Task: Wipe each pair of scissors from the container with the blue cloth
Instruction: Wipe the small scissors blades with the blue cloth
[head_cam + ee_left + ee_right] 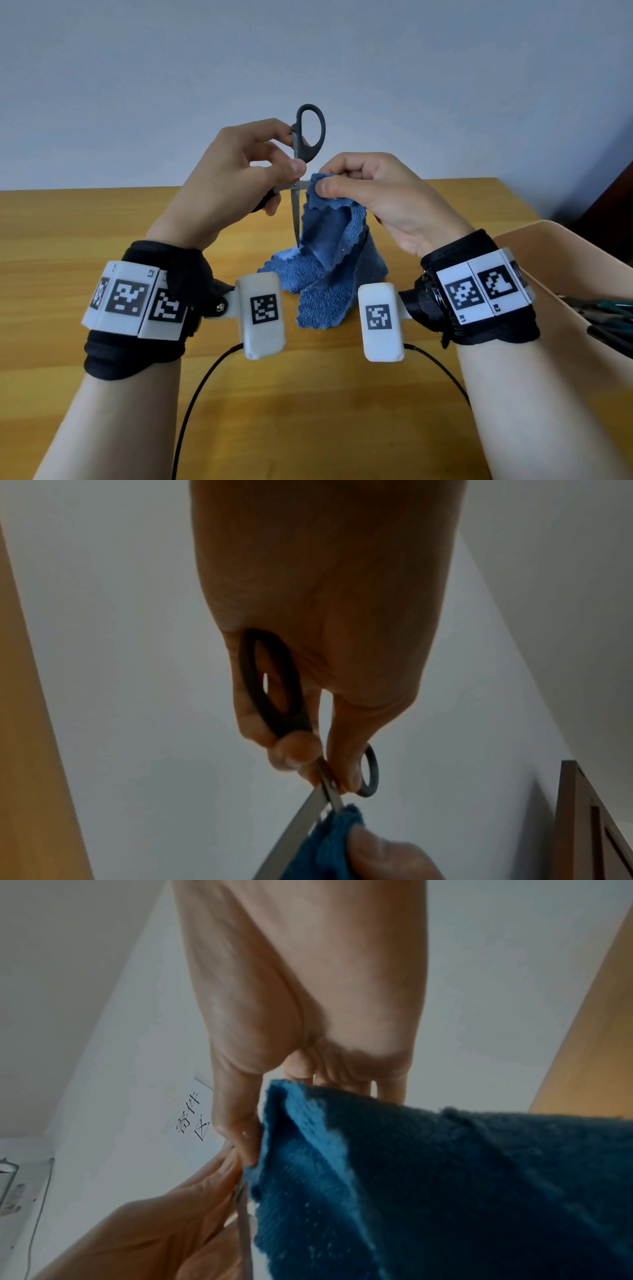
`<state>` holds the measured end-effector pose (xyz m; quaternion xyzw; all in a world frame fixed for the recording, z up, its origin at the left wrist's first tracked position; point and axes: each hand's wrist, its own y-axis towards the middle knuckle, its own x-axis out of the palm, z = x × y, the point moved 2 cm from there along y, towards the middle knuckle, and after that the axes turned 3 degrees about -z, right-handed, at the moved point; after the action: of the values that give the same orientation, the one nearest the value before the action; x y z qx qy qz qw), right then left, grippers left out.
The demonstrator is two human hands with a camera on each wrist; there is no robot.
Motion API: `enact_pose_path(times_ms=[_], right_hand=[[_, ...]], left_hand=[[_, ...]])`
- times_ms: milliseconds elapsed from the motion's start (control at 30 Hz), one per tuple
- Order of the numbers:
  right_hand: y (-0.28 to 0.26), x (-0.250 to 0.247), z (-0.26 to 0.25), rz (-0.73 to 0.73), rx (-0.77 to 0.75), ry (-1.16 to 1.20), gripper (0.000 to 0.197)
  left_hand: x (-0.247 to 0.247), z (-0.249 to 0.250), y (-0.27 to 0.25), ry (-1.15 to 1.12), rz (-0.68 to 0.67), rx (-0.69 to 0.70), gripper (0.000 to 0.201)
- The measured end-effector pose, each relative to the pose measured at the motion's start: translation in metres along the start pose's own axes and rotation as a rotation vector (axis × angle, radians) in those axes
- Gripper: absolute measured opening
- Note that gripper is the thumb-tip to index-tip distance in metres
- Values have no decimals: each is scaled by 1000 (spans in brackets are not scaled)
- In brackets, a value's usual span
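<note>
My left hand grips black-handled scissors near the pivot, held above the table with the blades spread apart. One blade points straight down; the other runs sideways into the blue cloth. My right hand pinches the top of the cloth around that sideways blade, and the rest of the cloth hangs down to the table. In the left wrist view the fingers hold the scissors beside the cloth. The right wrist view shows the cloth under my thumb.
A beige container stands at the right edge of the wooden table, with several more scissors inside. A grey wall rises behind the table. Black cables run over the table near me.
</note>
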<state>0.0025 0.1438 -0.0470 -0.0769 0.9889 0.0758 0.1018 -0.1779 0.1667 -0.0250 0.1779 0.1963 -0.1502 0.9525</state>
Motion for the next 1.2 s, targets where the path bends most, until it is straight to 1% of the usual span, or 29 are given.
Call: enact_pose_path(times_ms=[133,233,367,533,733,800,867,1000,1100,1133,1200], right_hand=[[0,4,-1,-13,-12,28,7],[0,5,-2,-31,1,18,8],[-1,3,-2,-26,23,0,15],[0,-2,0,0,1,53,4],[1,2,2,12,11,-19,16],[2,4,2,15,21,-15,12],[1,6,2,17,21,9,3],[1,6,1,34,6,28,5],[1,4,2,39,6,-17,16],[1,4,2,41,11,-23,17],[1,5,2,38,21,-5,10]], left_hand=[[7,4,0,27,-48,47,9],[4,2,1,16,-39,45,9],[3,1,0,6,-45,53,12],[6,2,1,16,-23,58,14],[6,-1,2,33,-37,39,8],[7,-1,2,37,-43,42,8],[9,0,2,37,-43,45,8],[8,0,3,44,-32,44,8],[6,-2,2,50,-14,34,9],[5,-2,2,49,-10,31,10],[6,-2,2,38,-16,30,9]])
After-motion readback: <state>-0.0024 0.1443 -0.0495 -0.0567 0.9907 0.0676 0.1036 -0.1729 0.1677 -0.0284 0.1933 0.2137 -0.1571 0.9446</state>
